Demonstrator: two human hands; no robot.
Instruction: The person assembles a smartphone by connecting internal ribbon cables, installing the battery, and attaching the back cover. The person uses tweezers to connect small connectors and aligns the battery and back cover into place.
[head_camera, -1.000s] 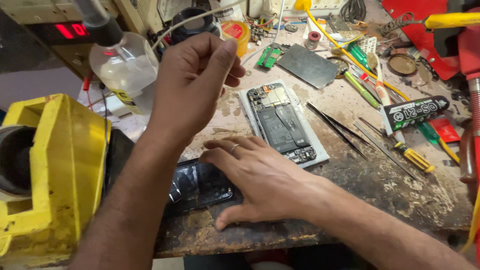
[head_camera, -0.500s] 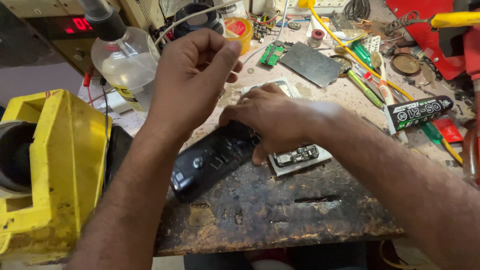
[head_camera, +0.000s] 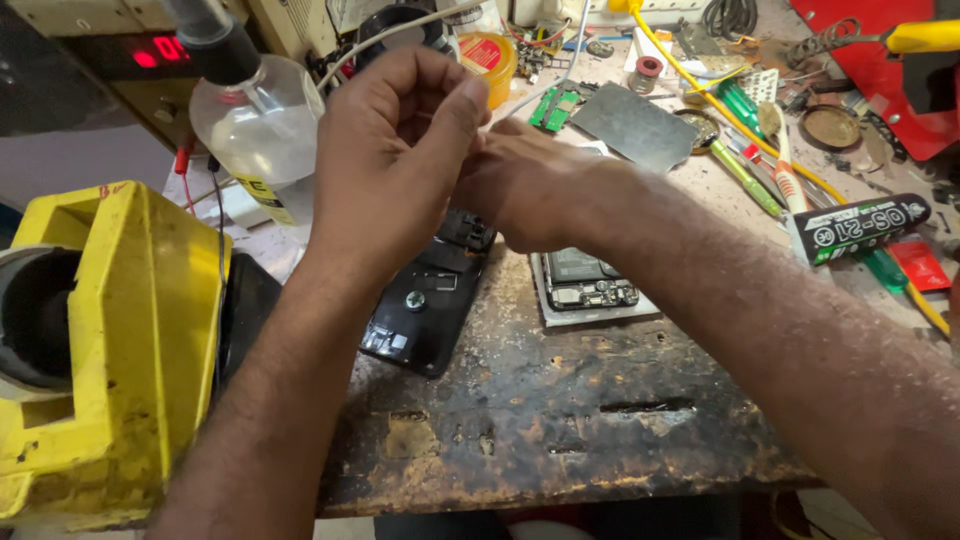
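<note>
Two hands meet above an opened phone on the scarred desk.

Nearest, the worn desk (head_camera: 560, 440) edge; on it the black phone back cover (head_camera: 425, 310) lies flat, just beside the opened phone (head_camera: 590, 285). Above, the left hand (head_camera: 395, 170) curls its fingers in, grip narrow, contents hidden. The right hand (head_camera: 530, 185) touches it, grip impossible to tell. Further back, a clear bottle (head_camera: 255, 120) and grey plate (head_camera: 635, 125).

A yellow machine (head_camera: 95, 340) sits at the left edge of the worn desk (head_camera: 560, 430), a clear plastic bottle (head_camera: 255, 125) behind it, a black glue tube (head_camera: 860, 228) and green screwdrivers (head_camera: 745, 178) to the right.
</note>
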